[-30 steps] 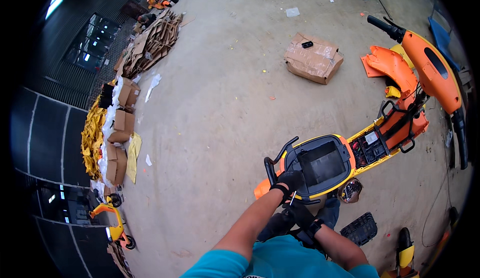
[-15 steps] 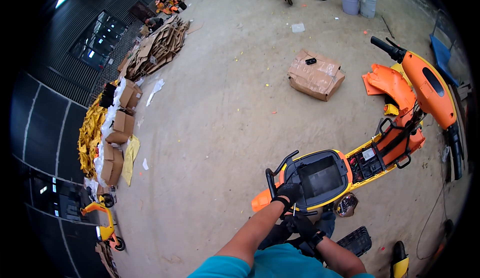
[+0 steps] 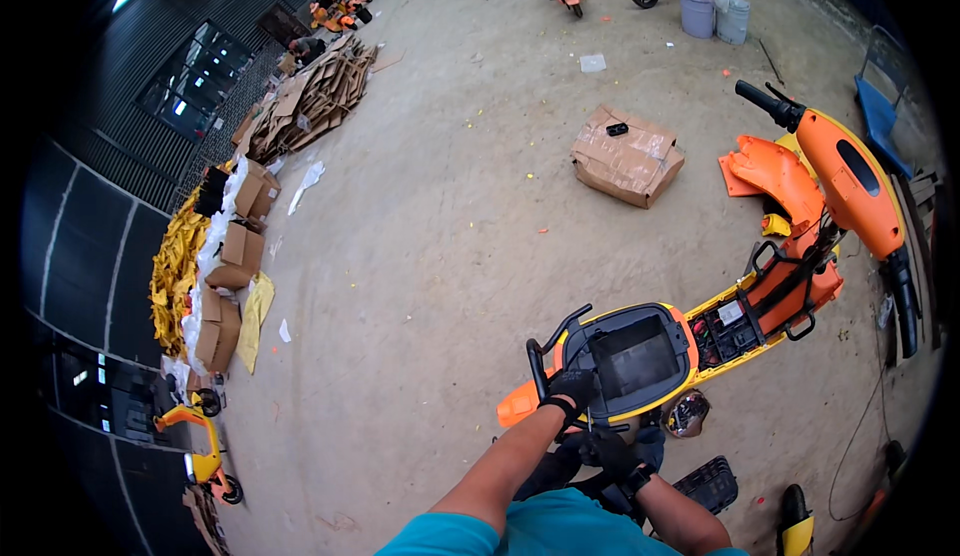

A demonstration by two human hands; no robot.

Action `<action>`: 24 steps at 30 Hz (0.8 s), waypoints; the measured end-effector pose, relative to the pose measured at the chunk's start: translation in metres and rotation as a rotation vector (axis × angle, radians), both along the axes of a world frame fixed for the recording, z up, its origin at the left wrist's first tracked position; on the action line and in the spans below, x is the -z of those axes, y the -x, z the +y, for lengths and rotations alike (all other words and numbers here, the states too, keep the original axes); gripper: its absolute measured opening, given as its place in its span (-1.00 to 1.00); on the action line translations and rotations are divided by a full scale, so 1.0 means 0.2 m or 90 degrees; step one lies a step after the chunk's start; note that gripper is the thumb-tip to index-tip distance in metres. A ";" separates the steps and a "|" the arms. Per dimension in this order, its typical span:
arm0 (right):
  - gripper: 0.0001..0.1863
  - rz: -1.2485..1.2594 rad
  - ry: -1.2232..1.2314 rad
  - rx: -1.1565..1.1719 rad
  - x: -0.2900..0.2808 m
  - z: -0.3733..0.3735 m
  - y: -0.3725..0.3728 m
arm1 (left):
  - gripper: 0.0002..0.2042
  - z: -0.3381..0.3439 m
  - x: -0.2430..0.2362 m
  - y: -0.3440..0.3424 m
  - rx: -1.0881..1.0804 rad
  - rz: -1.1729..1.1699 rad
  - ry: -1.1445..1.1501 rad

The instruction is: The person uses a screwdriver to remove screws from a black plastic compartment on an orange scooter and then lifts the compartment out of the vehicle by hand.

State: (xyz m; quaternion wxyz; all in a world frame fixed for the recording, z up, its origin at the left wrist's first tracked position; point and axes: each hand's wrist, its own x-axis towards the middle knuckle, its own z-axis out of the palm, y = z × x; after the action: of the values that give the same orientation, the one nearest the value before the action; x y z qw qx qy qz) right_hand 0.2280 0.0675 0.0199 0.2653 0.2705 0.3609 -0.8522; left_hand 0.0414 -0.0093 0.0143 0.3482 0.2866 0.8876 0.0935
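Observation:
An orange and yellow scooter [image 3: 733, 343] stands at lower right with its grey seat compartment [image 3: 637, 351] open. My left hand [image 3: 570, 388], in a black glove, is at the compartment's left front rim with fingers curled; whether it grips anything I cannot make out. Just below and to its right, my right hand [image 3: 606, 446], also gloved, is closed round a thin metal tool [image 3: 591, 421] reaching up to the underside of the rim beside the black rail [image 3: 535, 366].
A taped cardboard box [image 3: 630, 164], loose orange panels [image 3: 760, 166], a round tray of small parts [image 3: 688, 413] and a black plastic crate [image 3: 708, 484] lie nearby. Cardboard piles [image 3: 310, 96] and another scooter [image 3: 200, 446] are leftward; buckets [image 3: 698, 14] and a blue trolley [image 3: 878, 121] stand farther back.
The view has shifted, so the scene sits lower and more scooters show at the top. Both hands remain at the compartment rim, the right still with the tool.

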 end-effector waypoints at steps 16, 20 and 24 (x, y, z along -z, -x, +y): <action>-0.72 0.038 -0.070 0.001 0.06 0.04 -0.03 | -0.66 0.00 0.04 0.00 0.021 -0.032 0.083; -0.69 0.065 -0.074 -0.009 0.14 0.04 -0.05 | -0.72 -0.01 0.10 -0.04 -0.008 -0.014 0.038; -0.74 0.207 -0.190 -0.039 0.25 0.01 -0.08 | -0.77 0.04 0.00 -0.10 -0.018 0.046 0.066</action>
State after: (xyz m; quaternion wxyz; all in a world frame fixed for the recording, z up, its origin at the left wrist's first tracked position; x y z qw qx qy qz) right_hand 0.2434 0.0701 -0.0298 0.1865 0.1548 0.5293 -0.8131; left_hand 0.0605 -0.0011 0.0149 0.3291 0.2592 0.9071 0.0423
